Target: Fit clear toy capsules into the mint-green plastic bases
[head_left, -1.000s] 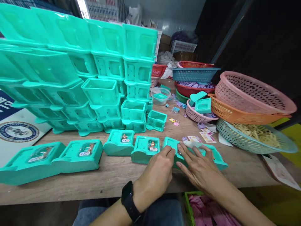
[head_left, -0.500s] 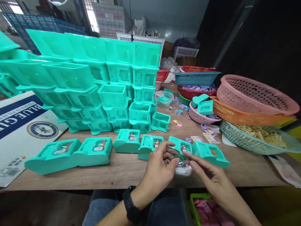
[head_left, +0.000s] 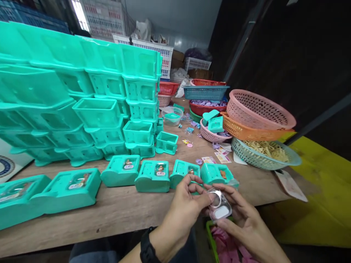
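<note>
Both my hands hold one small clear plastic blister cover (head_left: 219, 204) with a white base, in front of the table's near edge. My left hand (head_left: 183, 212), with a black watch on its wrist, pinches the cover's left side between thumb and fingers. My right hand (head_left: 241, 219) cups it from below and the right. Just beyond them, a row of teal plastic toy cases (head_left: 155, 175) lies flat on the wooden table (head_left: 120, 212); each has a small window with a figure inside. The nearest case (head_left: 218, 173) is directly behind my fingers.
A tall stack of empty teal cases (head_left: 82, 95) fills the left and back. Pink (head_left: 257, 109), orange and teal baskets (head_left: 263, 155) stand at the right. Small stickers and cards (head_left: 216, 157) lie mid-table. A green bin of pink pieces (head_left: 227, 244) sits below the table edge.
My hands have come off the rightmost case and drawn back towards me with the clear cover, which now tilts up. The view has swung to the right.
</note>
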{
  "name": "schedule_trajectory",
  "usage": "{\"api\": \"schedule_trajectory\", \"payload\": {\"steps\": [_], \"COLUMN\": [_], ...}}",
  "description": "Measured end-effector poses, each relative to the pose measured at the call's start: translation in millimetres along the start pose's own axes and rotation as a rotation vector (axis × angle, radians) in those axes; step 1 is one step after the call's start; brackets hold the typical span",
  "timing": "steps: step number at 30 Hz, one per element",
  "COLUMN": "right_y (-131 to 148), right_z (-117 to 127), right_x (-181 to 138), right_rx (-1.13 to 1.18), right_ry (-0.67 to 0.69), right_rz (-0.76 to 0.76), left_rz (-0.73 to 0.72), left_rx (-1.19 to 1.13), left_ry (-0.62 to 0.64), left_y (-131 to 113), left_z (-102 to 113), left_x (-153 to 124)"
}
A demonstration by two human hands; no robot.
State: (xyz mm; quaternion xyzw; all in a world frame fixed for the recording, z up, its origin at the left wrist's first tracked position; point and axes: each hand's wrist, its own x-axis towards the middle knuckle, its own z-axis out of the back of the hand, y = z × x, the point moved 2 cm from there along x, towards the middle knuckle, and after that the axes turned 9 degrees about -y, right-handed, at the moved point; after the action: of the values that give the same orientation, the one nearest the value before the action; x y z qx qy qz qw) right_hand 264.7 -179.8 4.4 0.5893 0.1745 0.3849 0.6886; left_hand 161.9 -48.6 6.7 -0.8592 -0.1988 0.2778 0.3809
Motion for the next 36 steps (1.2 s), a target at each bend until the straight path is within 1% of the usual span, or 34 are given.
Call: {"api": "schedule_trajectory", "payload": {"steps": [2, 3, 4, 5, 7, 8, 9, 10, 12, 15, 18, 22, 25, 30, 33, 36], "right_y": [-2, -3, -5, -8, -14, -19, -24, -30, -43, -57, -63, -63, -63, -70, -71, -64], "right_z": [15, 25, 38, 53, 82, 95, 105, 112, 118, 117, 116, 122, 128, 137, 138, 136], "right_x": [2, 5, 10, 17, 33, 42, 50, 58, 70, 80, 83, 87, 91, 99, 103, 106], "right_rx": [0.052, 0.038, -0.002, -0.058, -0.216, -0.304, -0.38, -0.436, -0.484, -0.482, -0.519, -0.567, -0.562, -0.611, -0.646, -0.681], "right_ry": [-0.007, -0.029, -0.075, -0.139, -0.284, -0.329, -0.357, -0.346, -0.272, -0.148, -0.074, -0.03, 0.007, 0.08, 0.107, 0.156], "right_rz": [-0.01, -0.013, -0.009, 0.008, 0.054, 0.071, 0.085, 0.088, 0.077, 0.077, 0.114, 0.109, 0.09, 0.105, 0.138, 0.207], "left_rz": [-0.022, -0.079, -0.17, -0.298, -0.609, -0.748, -0.859, -0.939, -1.022, -1.03, -1.005, -0.991, -0.995, -0.978, -0.949, -0.92], "left_rx": [0.06, 0.143, 0.268, 0.426, 0.8, 0.985, 1.145, 1.278, 1.465, 1.603, 1.643, 1.652, 1.642, 1.641, 1.65, 1.661], "left_ry": [0.04, 0.051, 0.06, 0.071, 0.117, 0.152, 0.198, 0.251, 0.346, 0.429, 0.422, 0.424, 0.42, 0.422, 0.431, 0.434], "left_y": [7, 9, 9, 9, 6, 4, 3, 3, 5, 9, 11, 11, 10, 12, 13, 12], "left_z": [-9, -12, -14, -16, -19, -20, -22, -24, -27, -31, -33, -31, -31, -33, -35, -35], "left_x": [3, 6, 8, 10, 14, 16, 19, 22, 30, 40, 44, 43, 42, 43, 44, 43]}}
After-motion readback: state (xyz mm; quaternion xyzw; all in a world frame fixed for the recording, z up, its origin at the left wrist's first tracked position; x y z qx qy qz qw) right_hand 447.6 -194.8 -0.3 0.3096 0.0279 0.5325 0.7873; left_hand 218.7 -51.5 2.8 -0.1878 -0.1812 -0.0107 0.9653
